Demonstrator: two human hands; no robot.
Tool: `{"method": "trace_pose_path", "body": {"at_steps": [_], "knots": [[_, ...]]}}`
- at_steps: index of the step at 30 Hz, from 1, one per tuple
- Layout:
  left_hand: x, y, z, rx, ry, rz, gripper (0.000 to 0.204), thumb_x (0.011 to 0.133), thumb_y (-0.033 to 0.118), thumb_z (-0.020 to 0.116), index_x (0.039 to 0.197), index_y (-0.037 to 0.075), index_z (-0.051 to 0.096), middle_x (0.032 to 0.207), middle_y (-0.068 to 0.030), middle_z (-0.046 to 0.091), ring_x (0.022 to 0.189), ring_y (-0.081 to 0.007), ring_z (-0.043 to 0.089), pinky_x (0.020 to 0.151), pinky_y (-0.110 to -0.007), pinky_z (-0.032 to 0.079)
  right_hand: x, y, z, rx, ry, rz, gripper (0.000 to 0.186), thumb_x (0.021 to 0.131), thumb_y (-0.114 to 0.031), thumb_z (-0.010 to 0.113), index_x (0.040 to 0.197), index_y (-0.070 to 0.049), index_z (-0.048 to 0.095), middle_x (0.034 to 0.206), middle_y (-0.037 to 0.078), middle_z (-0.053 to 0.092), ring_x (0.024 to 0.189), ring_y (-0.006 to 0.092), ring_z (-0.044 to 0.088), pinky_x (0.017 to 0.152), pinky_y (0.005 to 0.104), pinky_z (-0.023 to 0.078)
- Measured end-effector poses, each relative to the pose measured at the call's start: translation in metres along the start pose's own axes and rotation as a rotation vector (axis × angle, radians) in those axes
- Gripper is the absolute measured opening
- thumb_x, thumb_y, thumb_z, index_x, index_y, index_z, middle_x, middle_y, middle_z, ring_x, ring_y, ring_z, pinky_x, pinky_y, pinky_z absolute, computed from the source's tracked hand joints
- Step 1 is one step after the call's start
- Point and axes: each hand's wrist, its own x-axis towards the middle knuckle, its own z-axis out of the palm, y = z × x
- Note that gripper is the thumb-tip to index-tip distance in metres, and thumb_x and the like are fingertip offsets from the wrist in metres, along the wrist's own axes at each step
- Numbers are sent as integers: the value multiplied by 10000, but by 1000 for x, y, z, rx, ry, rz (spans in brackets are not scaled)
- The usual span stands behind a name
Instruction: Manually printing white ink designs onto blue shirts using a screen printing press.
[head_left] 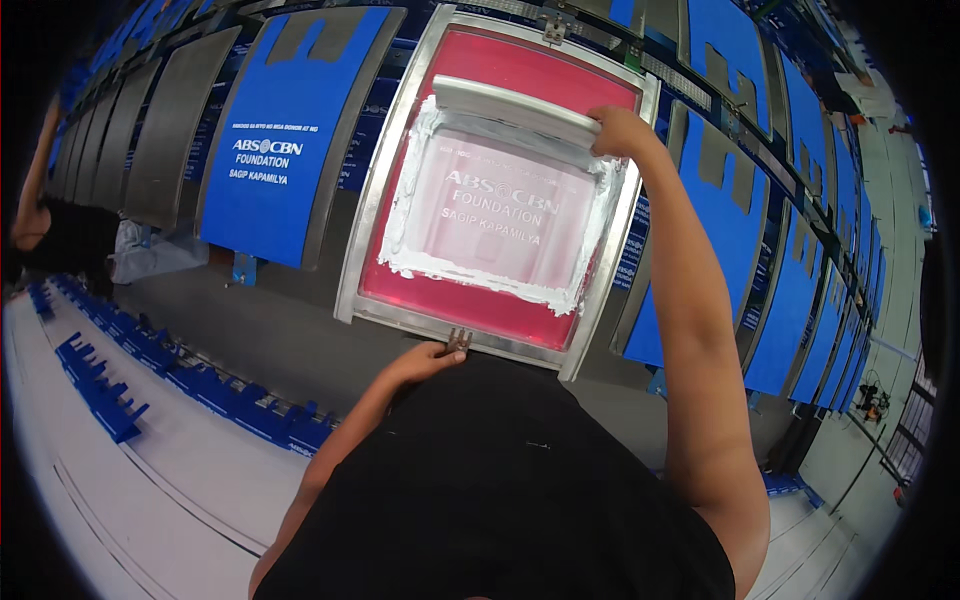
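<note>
A silk-screen printing frame (352,270) with silver metal edges and red-pink mesh lies before me. Its pale central window, showing white lettering, is bordered by thick white ink (400,262). Across the far part of the mesh rests a wide squeegee (520,103) with a metal-coloured handle, slightly tilted. My right hand (622,135) grips the squeegee at its right end, fingers curled over it. Down at the near edge of the frame, my left hand (425,362) is closed at the rim, thumb by a small metal bracket (459,341); some of its fingers are hidden.
Blue printed bag panels (290,130) lie on grey boards at both sides. Bare grey boards (180,130) stand farther left, where another person's arm (40,165) shows. Blue cut pieces (95,385) lie on the pale floor. A dark bench surface (290,320) runs below the frame.
</note>
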Motion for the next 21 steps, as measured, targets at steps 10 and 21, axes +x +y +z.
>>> {"method": "trace_pose_path", "body": {"at_steps": [10, 21], "knots": [[-38, 24, 0, -319, -69, 293, 348, 965, 324, 553, 805, 28, 644, 635, 21, 557, 584, -61, 487, 550, -236, 396, -31, -41, 21, -88, 217, -57, 535, 649, -88, 558, 1177, -97, 646, 1057, 205, 664, 1026, 362, 616, 907, 416, 483], [-12, 7, 14, -213, 62, 146, 431, 939, 392, 565, 749, 15, 651, 607, -35, 592, 542, -129, 544, 537, -298, 438, -264, -142, 165, -35, 282, -91, 377, 625, 0, 595, 993, -64, 644, 911, 111, 649, 880, 313, 599, 770, 421, 485]]}}
